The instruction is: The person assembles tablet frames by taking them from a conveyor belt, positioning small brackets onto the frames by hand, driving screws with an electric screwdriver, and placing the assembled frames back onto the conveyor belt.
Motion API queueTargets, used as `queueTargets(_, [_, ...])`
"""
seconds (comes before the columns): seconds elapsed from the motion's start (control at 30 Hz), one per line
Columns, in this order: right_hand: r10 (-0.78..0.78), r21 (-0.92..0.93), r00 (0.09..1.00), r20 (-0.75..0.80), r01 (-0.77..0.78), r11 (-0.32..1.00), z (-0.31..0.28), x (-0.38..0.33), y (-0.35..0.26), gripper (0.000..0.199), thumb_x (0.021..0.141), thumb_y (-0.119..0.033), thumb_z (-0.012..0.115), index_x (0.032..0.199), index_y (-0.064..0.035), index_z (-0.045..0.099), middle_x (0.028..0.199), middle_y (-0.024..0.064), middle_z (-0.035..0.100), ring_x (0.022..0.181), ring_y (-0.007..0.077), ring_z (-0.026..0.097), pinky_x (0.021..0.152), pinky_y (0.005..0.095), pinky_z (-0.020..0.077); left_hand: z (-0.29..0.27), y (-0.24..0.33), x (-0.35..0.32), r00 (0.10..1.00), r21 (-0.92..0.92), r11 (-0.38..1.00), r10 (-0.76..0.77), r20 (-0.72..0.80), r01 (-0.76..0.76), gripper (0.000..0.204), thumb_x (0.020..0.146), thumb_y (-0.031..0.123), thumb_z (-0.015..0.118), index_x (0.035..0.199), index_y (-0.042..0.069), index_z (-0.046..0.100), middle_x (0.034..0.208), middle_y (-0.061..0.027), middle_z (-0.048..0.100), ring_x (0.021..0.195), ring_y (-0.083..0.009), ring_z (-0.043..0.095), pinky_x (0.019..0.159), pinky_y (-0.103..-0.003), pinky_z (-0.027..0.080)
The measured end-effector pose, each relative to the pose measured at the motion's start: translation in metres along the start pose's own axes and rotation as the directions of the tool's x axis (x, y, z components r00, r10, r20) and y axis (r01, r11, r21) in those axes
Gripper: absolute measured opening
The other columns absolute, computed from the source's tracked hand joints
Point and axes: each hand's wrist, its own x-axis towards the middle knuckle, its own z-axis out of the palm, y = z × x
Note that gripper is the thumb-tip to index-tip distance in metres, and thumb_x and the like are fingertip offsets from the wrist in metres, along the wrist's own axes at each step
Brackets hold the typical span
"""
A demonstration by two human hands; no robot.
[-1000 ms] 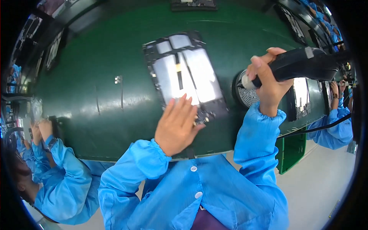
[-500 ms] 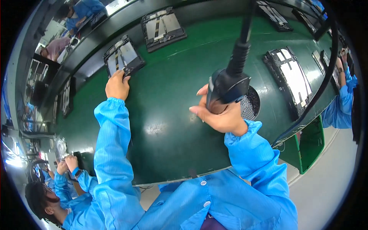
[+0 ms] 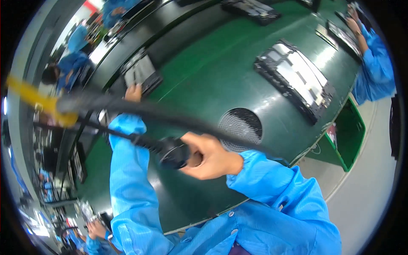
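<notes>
My right hand (image 3: 214, 158) is closed round a black corded electric screwdriver (image 3: 173, 153) over the near middle of the green table; its tip is hidden from above. A thick, blurred black cable crosses in front of both arms. Beyond it, my left hand (image 3: 133, 92) reaches to the near edge of an opened tablet-like device (image 3: 142, 73) with a grey inside. The cable and blur partly hide those fingers, so I cannot see whether they grip it. A round perforated dish (image 3: 229, 131) holding small dark pieces lies just beyond my right wrist.
A larger opened device (image 3: 293, 78) with white panels lies at the right. More devices (image 3: 250, 10) line the far edge. A green bin (image 3: 355, 140) stands below the right edge. Co-workers' hands (image 3: 353, 23) work at the far right. A blurred yellow strap (image 3: 42, 100) hangs at the left.
The view has turned, shifting the table's things left. My right hand has carried the screwdriver left, away from the dish, and its cable now slants leftward. My left hand is at a different device.
</notes>
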Motion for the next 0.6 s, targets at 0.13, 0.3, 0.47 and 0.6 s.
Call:
queueTargets(0.13, [-0.116,0.05,0.992,-0.049,0.119,0.992,0.004,0.005,0.011,0.029,0.067,-0.003,0.066,0.09,0.0001,0.049,0.063,0.0148,0.058,0.055,0.0287,0.06,0.046,0.0325,0.0435,-0.018,0.003,-0.002,0.982,0.01,0.988,-0.157,0.107,0.156,0.065,0.061,-0.002,0.06,0.122,0.003,0.041,0.134,-0.0173,0.037,0.125,-0.0315,0.035,0.096,-0.047,0.038])
queueTargets(0.3, [-0.147,0.003,0.986,-0.073,0.147,0.989,0.003,0.004,0.016,0.029,0.068,-0.003,0.068,0.089,0.001,0.047,0.066,0.0127,0.059,0.057,0.0274,0.062,0.047,0.0307,0.044,-0.009,-0.011,-0.011,0.939,-0.128,0.972,-0.226,-0.261,0.198,0.047,0.06,0.0,0.052,0.107,-0.002,0.056,0.105,-0.022,0.058,0.098,-0.0369,0.055,0.087,-0.038,0.044])
queueTargets(0.47, [-0.142,-0.076,0.984,-0.103,0.134,0.988,-0.003,0.003,0.013,0.028,0.07,-0.004,0.067,0.09,0.0003,0.049,0.069,0.013,0.06,0.059,0.0283,0.061,0.05,0.0306,0.0454,-0.036,0.028,-0.055,0.884,-0.197,0.98,-0.096,-0.458,0.004,0.042,0.057,0.001,0.053,0.097,-0.002,0.062,0.09,-0.0213,0.063,0.081,-0.0377,0.061,0.076,-0.042,0.048])
queueTargets(0.6, [-0.121,-0.039,0.99,-0.068,0.118,0.992,-0.001,0.004,0.012,0.028,0.07,-0.002,0.066,0.094,0.0008,0.052,0.076,0.0149,0.062,0.068,0.0251,0.064,0.058,0.0283,0.0475,-0.01,0.052,-0.134,0.845,-0.823,0.546,-0.358,-0.397,-0.156,0.04,0.057,0.0,0.058,0.097,0.0,0.063,0.093,-0.019,0.063,0.085,-0.0356,0.06,0.075,-0.04,0.049])
